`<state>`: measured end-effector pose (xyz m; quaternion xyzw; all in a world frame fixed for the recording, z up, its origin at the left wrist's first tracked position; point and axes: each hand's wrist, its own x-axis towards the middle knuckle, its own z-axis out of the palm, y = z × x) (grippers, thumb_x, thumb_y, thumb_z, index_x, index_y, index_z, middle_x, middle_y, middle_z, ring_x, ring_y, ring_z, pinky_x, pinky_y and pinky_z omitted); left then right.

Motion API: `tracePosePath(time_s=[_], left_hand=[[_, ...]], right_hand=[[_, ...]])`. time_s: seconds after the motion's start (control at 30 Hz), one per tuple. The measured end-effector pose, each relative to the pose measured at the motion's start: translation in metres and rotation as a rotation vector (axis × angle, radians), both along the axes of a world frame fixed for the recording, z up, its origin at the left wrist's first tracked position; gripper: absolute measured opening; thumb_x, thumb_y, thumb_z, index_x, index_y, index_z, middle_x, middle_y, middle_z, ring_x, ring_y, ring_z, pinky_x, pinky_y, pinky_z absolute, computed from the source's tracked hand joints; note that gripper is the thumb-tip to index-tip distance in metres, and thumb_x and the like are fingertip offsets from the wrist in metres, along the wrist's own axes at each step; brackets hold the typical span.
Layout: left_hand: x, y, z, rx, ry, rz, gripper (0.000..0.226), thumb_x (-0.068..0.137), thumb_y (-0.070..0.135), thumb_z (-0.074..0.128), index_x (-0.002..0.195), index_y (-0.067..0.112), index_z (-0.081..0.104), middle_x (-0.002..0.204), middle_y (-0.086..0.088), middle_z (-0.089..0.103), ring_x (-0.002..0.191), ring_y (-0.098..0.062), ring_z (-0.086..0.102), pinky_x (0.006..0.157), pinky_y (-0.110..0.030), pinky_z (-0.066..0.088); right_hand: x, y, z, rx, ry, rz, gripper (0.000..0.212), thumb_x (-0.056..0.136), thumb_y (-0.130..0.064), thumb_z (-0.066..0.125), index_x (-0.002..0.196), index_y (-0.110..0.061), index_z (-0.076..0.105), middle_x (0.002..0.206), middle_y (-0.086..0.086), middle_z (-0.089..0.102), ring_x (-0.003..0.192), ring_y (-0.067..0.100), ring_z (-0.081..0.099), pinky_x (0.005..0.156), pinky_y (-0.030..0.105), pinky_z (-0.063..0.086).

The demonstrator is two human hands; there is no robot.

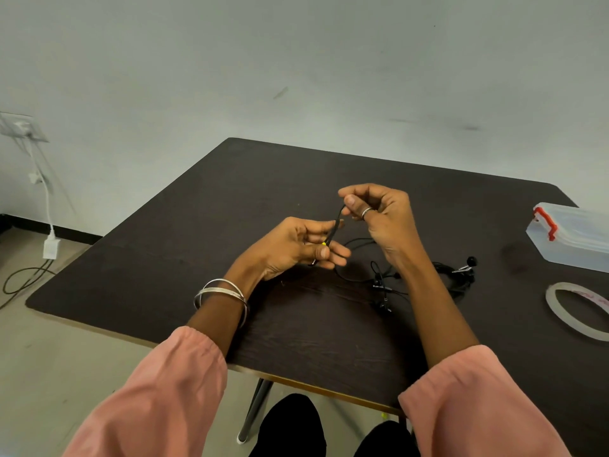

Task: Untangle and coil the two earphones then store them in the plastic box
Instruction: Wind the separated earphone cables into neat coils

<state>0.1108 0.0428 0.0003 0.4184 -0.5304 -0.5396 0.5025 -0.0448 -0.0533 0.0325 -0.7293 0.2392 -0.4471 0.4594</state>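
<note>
A black earphone cord [336, 225] is pinched upright between the left hand [296, 247] below and the right hand [379, 212] just above.

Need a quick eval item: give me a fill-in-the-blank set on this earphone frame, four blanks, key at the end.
1. Both hands, left hand and right hand, hold a black ____ above the table.
2. The plastic box has ____ latches.
3. The tape roll lies ____ the box.
4. The right hand's finger wears a ____.

Missing words: cable; red; nearer than; ring
</note>
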Motion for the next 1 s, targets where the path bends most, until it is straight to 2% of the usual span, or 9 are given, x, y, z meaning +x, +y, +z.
tracePosePath(time_s=[0.17, 0.23, 0.33, 0.4, 0.53, 0.6, 0.73, 0.87, 1.0], left_hand=[[0.003, 0.005, 0.003, -0.016, 0.042, -0.112, 0.046, 0.087, -0.007, 0.054, 0.13, 0.009, 0.052, 0.1, -0.018, 0.072, 0.091, -0.029, 0.071, 0.076, -0.03, 0.058], [0.002, 0.005, 0.003, -0.043, 0.09, -0.113, 0.045, 0.085, -0.002, 0.055, 0.13, 0.008, 0.052, 0.097, -0.014, 0.072, 0.087, -0.026, 0.071, 0.073, -0.027, 0.058], [0.003, 0.003, 0.004, -0.097, 0.207, 0.002, 0.045, 0.083, 0.002, 0.055, 0.128, 0.005, 0.053, 0.093, -0.01, 0.073, 0.082, -0.02, 0.072, 0.07, -0.023, 0.056], [0.005, 0.002, 0.006, -0.127, 0.281, 0.09, 0.041, 0.084, 0.001, 0.053, 0.126, 0.003, 0.054, 0.092, -0.009, 0.073, 0.081, -0.018, 0.072, 0.069, -0.022, 0.056], [0.01, -0.003, 0.007, -0.175, 0.427, 0.292, 0.031, 0.093, -0.005, 0.045, 0.123, -0.001, 0.053, 0.089, -0.006, 0.074, 0.074, -0.014, 0.071, 0.066, -0.02, 0.056], [0.014, -0.004, 0.007, -0.184, 0.504, 0.417, 0.03, 0.095, -0.006, 0.043, 0.123, -0.003, 0.053, 0.087, -0.005, 0.074, 0.073, -0.014, 0.07, 0.064, -0.019, 0.055], [0.027, -0.005, 0.008, -0.211, 0.65, 0.627, 0.026, 0.095, -0.005, 0.045, 0.12, -0.005, 0.053, 0.083, -0.004, 0.074, 0.071, -0.014, 0.07, 0.062, -0.018, 0.055], [0.024, -0.006, 0.008, -0.213, 0.666, 0.657, 0.022, 0.095, -0.003, 0.047, 0.117, -0.004, 0.052, 0.086, -0.009, 0.075, 0.076, -0.019, 0.073, 0.065, -0.021, 0.057], [0.023, -0.007, 0.008, -0.21, 0.661, 0.649, 0.02, 0.096, -0.003, 0.047, 0.115, -0.004, 0.052, 0.089, -0.011, 0.074, 0.082, -0.022, 0.073, 0.067, -0.023, 0.057]], right_hand=[[0.003, -0.005, -0.006, 0.024, -0.042, -0.084, 0.01, 0.084, -0.002, 0.068, 0.094, -0.001, 0.07, 0.076, 0.006, 0.068, 0.066, 0.005, 0.065, 0.063, 0.015, 0.049], [0.003, -0.008, -0.01, 0.039, -0.014, -0.109, 0.005, 0.084, -0.005, 0.069, 0.089, -0.005, 0.07, 0.075, 0.007, 0.069, 0.065, 0.005, 0.065, 0.06, 0.016, 0.049], [0.003, -0.013, -0.018, 0.016, 0.075, -0.137, 0.009, 0.088, -0.01, 0.066, 0.083, -0.015, 0.071, 0.07, 0.005, 0.069, 0.064, 0.011, 0.063, 0.058, 0.021, 0.049], [0.006, -0.012, -0.022, -0.001, 0.151, -0.111, 0.01, 0.09, -0.011, 0.064, 0.085, -0.013, 0.072, 0.068, 0.005, 0.068, 0.062, 0.012, 0.062, 0.059, 0.023, 0.049], [0.017, 0.0, -0.027, -0.158, 0.45, 0.077, 0.011, 0.091, -0.005, 0.06, 0.094, -0.009, 0.07, 0.071, 0.001, 0.068, 0.058, -0.002, 0.061, 0.059, 0.016, 0.049], [0.022, 0.009, -0.029, -0.271, 0.594, 0.176, 0.009, 0.091, -0.006, 0.06, 0.094, -0.007, 0.069, 0.076, 0.003, 0.071, 0.061, -0.001, 0.062, 0.064, 0.017, 0.049], [0.029, 0.022, -0.028, -0.411, 0.713, 0.268, 0.027, 0.094, -0.012, 0.056, 0.119, -0.009, 0.064, 0.085, 0.005, 0.073, 0.074, 0.01, 0.067, 0.081, 0.025, 0.054], [0.032, 0.028, -0.024, -0.511, 0.82, 0.315, 0.028, 0.096, -0.017, 0.051, 0.121, -0.015, 0.063, 0.096, 0.001, 0.068, 0.08, 0.013, 0.06, 0.082, 0.038, 0.053], [0.033, 0.034, -0.023, -0.603, 0.889, 0.318, 0.023, 0.097, -0.017, 0.048, 0.112, -0.014, 0.065, 0.096, 0.005, 0.065, 0.088, 0.022, 0.059, 0.08, 0.043, 0.051]])
